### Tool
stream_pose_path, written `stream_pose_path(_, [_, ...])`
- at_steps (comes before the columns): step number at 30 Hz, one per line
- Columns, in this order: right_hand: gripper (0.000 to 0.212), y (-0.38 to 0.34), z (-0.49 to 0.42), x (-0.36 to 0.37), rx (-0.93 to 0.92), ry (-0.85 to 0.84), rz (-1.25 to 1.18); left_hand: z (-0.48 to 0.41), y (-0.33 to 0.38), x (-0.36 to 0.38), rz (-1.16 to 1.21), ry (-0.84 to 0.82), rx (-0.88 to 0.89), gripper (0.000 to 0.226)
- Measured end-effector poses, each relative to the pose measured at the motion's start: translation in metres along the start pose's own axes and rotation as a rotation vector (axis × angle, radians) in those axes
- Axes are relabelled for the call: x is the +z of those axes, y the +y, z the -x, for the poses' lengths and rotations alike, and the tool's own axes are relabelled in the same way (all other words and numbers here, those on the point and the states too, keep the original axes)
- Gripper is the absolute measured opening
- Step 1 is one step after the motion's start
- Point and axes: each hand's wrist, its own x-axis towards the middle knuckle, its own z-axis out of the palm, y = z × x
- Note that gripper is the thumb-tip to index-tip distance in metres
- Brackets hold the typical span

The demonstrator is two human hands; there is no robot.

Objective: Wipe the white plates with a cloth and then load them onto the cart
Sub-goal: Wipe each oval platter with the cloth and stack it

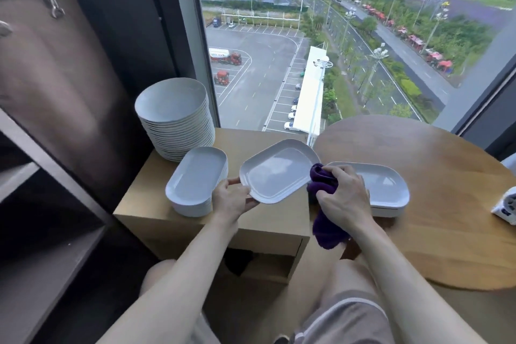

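Note:
My left hand (233, 200) grips the near left edge of a white rounded-rectangular plate (276, 172), held tilted above the small wooden cabinet. My right hand (342, 194) holds a bunched purple cloth (325, 204) against the plate's right edge; the cloth's tail hangs below my wrist. A stack of similar white plates (195, 181) sits on the cabinet to the left. Another short stack of them (386, 190) lies on the round table, partly hidden by my right hand.
A tall pile of round white plates (176, 117) stands at the cabinet's (276, 225) back left. The round wooden table (435, 204) is on the right, with a white object (506, 208) at its right edge. Dark shelving (47, 232) fills the left. A large window is behind.

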Motion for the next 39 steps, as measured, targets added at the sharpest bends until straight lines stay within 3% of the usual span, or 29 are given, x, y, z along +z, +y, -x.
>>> stream_pose_path(9, [0.051, -0.049, 0.024, 0.057, -0.041, -0.142, -0.072, -0.024, 0.024, -0.101, 0.167, 0.24, 0.03, 0.03])
stream_pose_path(20, [0.055, -0.095, 0.025, 0.086, -0.081, -0.172, -0.043, -0.058, 0.018, -0.131, 0.207, 0.387, 0.026, 0.029])
stream_pose_path(25, [0.053, -0.098, 0.015, 0.1, -0.077, -0.202, -0.042, -0.067, 0.011, -0.133, 0.132, 0.4, 0.03, 0.031])
stream_pose_path(33, [0.051, -0.104, -0.004, 0.12, -0.043, -0.208, -0.075, -0.065, 0.001, -0.144, -0.179, 0.32, -0.013, 0.022])
stream_pose_path(39, [0.045, -0.102, -0.008, 0.118, -0.034, -0.191, -0.097, -0.061, 0.009, -0.156, -0.369, 0.297, -0.017, 0.032])
